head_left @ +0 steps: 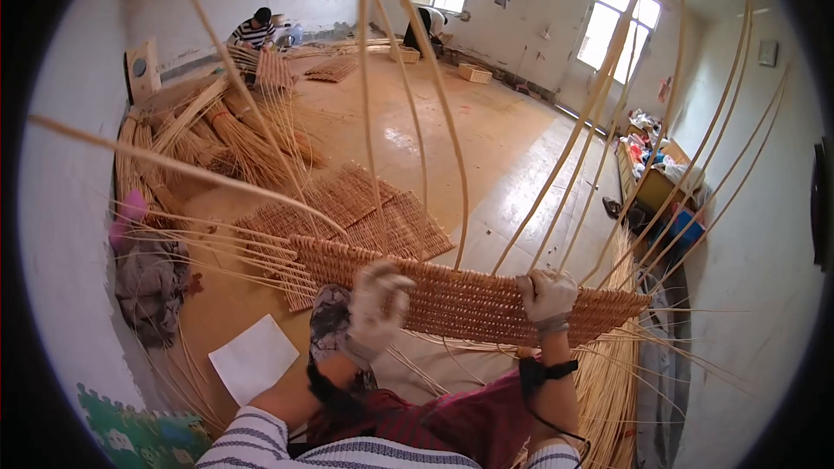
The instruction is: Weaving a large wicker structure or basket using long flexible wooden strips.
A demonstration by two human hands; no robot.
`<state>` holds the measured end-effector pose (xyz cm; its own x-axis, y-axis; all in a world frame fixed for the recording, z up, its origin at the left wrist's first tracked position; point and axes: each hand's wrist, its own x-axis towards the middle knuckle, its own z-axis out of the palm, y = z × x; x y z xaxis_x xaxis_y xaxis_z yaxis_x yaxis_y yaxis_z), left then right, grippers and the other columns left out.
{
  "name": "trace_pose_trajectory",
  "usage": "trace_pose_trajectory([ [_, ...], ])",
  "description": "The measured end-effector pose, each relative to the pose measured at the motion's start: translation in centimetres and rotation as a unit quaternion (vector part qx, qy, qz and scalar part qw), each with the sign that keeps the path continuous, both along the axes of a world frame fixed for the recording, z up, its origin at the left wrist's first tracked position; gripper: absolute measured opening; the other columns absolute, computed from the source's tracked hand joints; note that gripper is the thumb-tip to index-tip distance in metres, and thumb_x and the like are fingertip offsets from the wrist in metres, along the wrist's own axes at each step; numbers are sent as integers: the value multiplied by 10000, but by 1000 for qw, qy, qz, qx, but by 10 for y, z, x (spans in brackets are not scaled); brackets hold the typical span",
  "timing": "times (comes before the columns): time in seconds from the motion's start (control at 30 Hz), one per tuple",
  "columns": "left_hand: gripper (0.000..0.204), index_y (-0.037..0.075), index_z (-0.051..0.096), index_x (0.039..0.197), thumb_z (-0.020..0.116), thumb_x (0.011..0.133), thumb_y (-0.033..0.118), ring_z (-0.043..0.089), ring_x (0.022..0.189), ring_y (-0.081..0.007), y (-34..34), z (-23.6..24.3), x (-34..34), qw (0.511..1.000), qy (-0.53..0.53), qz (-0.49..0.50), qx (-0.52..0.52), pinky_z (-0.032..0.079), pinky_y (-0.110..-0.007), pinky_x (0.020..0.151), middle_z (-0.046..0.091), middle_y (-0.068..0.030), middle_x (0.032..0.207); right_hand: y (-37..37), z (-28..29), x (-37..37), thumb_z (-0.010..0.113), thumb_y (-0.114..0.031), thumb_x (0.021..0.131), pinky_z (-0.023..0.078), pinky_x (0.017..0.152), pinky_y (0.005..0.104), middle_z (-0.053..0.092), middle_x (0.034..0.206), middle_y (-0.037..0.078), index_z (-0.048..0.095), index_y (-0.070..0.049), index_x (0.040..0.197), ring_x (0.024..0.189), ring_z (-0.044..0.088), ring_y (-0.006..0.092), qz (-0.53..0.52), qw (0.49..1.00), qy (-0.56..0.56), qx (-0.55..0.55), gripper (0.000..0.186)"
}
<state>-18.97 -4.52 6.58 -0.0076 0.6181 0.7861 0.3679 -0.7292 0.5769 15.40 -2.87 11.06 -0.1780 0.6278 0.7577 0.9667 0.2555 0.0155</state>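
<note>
A long woven wicker panel (469, 302) lies across in front of me, tilted, with loose rods standing up from its far edge and sticking out at both ends. My right hand (549, 297), in a pale work glove, is closed over the panel's upper edge, right of the middle. Over the left part of the weave is my left hand (380, 304), gloved too and smeared by motion; its fingers do not show clearly. A thick pale wicker rod (200, 172) slants from the far left down to the panel near that hand.
Finished woven panels (347, 208) lie on the floor beyond mine. Bundles of rods (226, 135) are heaped at the left, with more long rods (612, 382) at my right. A white sheet (254, 358) lies at near left. A person (254, 30) sits working at the back.
</note>
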Motion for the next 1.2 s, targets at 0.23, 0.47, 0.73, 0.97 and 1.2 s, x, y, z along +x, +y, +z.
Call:
trace_pose_trajectory([
  [0.23,670,105,473,1469,765,884,-42,709,1103,-308,65,16,-91,989,19,-9,-146,580,-436,955,688,-144,1261,-8,30,-44,753,-361,958,514,997,531,752,1041,130,765,-135,1064,1058,690,361,-54,998,3,37,250],
  [0.47,592,115,468,1447,771,938,120,722,1058,-297,86,10,-97,982,109,37,-151,588,-414,916,712,-106,1183,-39,123,-195,785,-211,921,467,1157,502,677,1398,208,628,7,1433,1345,617,396,331,939,96,-11,578],
  [0.73,479,97,607,1318,855,911,148,742,1017,-213,92,20,-104,977,144,42,-155,607,-363,897,767,-86,1134,17,168,-290,704,-175,967,620,867,372,676,1342,169,461,-91,1559,1092,742,275,411,881,135,-190,646],
  [0.97,465,46,676,1284,825,862,-80,730,1024,-124,109,25,-122,948,39,-128,-287,630,-301,910,768,-58,1090,-9,12,-186,481,-232,1170,601,591,263,654,1162,56,552,-107,1367,1083,744,231,140,723,676,-30,244],
  [1.2,524,73,721,1308,929,831,135,714,1052,-191,119,64,-120,932,294,-135,-167,583,-357,977,744,-77,1114,-12,-70,-131,556,-297,1154,584,632,272,740,1179,36,627,-130,1318,1035,757,205,266,627,727,-87,245],
])
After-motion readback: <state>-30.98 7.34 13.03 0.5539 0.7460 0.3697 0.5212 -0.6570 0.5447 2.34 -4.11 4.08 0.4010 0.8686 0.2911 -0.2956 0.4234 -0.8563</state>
